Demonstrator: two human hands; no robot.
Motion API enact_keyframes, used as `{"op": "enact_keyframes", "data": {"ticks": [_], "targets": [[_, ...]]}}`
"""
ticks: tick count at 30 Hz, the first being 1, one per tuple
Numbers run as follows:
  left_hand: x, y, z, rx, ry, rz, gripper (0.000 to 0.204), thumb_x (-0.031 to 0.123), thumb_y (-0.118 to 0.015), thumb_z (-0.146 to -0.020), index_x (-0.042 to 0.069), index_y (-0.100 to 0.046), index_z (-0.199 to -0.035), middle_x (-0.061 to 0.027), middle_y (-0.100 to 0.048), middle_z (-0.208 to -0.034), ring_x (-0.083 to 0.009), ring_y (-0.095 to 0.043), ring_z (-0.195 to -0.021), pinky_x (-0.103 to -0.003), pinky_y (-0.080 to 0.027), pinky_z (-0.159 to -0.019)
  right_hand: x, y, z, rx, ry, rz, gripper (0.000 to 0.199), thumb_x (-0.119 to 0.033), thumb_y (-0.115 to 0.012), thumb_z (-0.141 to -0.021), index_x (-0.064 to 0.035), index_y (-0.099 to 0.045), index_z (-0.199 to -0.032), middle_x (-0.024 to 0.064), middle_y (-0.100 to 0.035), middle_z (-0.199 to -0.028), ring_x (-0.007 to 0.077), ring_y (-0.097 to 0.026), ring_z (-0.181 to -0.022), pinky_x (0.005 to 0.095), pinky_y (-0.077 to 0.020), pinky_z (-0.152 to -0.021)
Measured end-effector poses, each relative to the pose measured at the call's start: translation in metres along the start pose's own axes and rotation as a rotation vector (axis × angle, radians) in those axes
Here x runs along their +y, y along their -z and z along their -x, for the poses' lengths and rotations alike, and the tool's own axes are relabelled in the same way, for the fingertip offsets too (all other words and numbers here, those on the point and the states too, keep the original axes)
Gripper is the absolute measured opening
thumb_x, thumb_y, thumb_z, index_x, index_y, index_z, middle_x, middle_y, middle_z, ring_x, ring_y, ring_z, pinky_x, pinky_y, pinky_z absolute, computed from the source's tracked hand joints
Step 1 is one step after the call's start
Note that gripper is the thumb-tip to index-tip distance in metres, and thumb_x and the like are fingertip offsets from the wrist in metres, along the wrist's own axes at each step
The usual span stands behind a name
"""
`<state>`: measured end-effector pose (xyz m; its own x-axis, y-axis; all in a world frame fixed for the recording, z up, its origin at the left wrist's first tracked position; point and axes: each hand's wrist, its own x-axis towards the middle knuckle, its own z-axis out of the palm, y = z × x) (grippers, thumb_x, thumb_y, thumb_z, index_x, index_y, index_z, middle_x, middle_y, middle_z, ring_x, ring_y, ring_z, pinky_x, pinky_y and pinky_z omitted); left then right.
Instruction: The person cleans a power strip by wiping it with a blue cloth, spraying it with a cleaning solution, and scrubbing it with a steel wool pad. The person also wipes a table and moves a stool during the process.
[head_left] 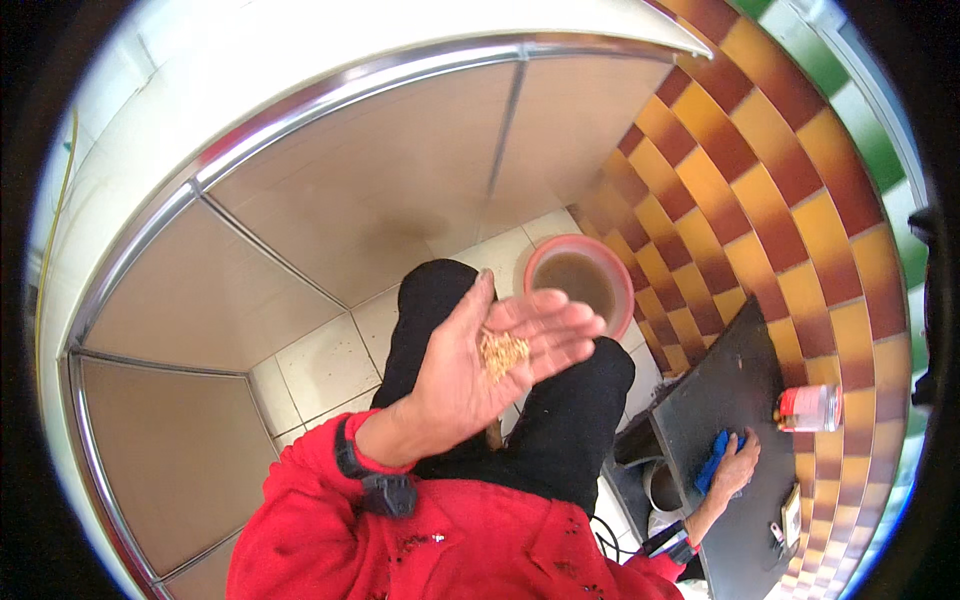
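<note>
My left hand (470,350) is palm up over my lap, slightly cupped, with its fingers stretched out. A small heap of yellowish crumbs or grains (503,353) rests in its palm; I cannot tell exactly which. Down at the right, my right hand (735,464) is closed over a blue cloth (712,460) on a dark tabletop (700,400). Beyond that hand, near the wall, a clear jar with a red label (808,408) lies on its side at the tabletop's edge.
A pink basin (628,280) of murky liquid stands on the tiled floor (325,365) beyond my knees. Brown panels (380,160) with metal trim curve around the left and front. An orange-and-brown tiled wall (740,200) rises at the right. Under the tabletop sits a round container (660,487).
</note>
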<state>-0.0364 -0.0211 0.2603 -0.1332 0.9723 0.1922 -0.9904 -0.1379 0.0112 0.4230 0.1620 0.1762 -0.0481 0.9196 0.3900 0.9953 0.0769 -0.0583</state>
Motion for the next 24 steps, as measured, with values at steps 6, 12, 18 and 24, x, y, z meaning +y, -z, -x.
{"op": "enact_keyframes", "data": {"ticks": [6, 12, 18, 24], "targets": [[-0.008, -0.101, 0.028, -0.621, 0.355, -0.279, 0.096, 0.069, -0.026, -0.094, -0.013, -0.028, -0.143, -0.031, -0.031, -0.148, -0.0387, -0.039, -0.136, -0.047, -0.028, -0.114, 0.013, -0.008, 0.001, -0.007, -0.008, -0.028, 0.032, -0.016, -0.062, -0.087, -0.0031, -0.061, -0.116, 0.02, -0.061, -0.114, 0.0388, -0.059, -0.104, 0.0456, -0.0457, -0.09], [-0.043, -0.162, 0.035, -0.723, 0.042, -0.1, 0.09, 0.061, -0.032, -0.098, -0.014, -0.021, -0.147, -0.0305, -0.034, -0.146, -0.0352, -0.041, -0.134, -0.044, -0.032, -0.111, 0.01, -0.008, 0.001, 0.045, -0.099, -0.033, 0.034, -0.018, -0.068, -0.083, -0.005, -0.06, -0.113, 0.0193, -0.06, -0.112, 0.0383, -0.056, -0.105, 0.047, -0.0449, -0.091], [-0.055, -0.168, 0.019, -0.832, 0.022, -0.001, 0.094, 0.066, -0.03, -0.096, -0.011, -0.02, -0.148, -0.026, -0.048, -0.134, -0.0335, -0.049, -0.126, -0.041, -0.037, -0.108, -0.003, 0.015, 0.019, 0.178, 0.098, -0.008, 0.035, -0.033, -0.064, -0.089, -0.0038, -0.064, -0.11, 0.0218, -0.059, -0.123, 0.0389, -0.054, -0.113, 0.0512, -0.0402, -0.096], [-0.036, -0.183, 0.028, -0.74, 0.196, -0.163, 0.093, 0.067, -0.034, -0.095, -0.006, -0.018, -0.15, -0.0237, -0.047, -0.135, -0.0312, -0.051, -0.125, -0.039, -0.04, -0.106, -0.021, 0.032, 0.048, 0.127, 0.11, 0.034, 0.038, -0.027, -0.067, -0.085, -0.0048, -0.061, -0.115, 0.0221, -0.054, -0.127, 0.0401, -0.051, -0.116, 0.0518, -0.0391, -0.098]]}}
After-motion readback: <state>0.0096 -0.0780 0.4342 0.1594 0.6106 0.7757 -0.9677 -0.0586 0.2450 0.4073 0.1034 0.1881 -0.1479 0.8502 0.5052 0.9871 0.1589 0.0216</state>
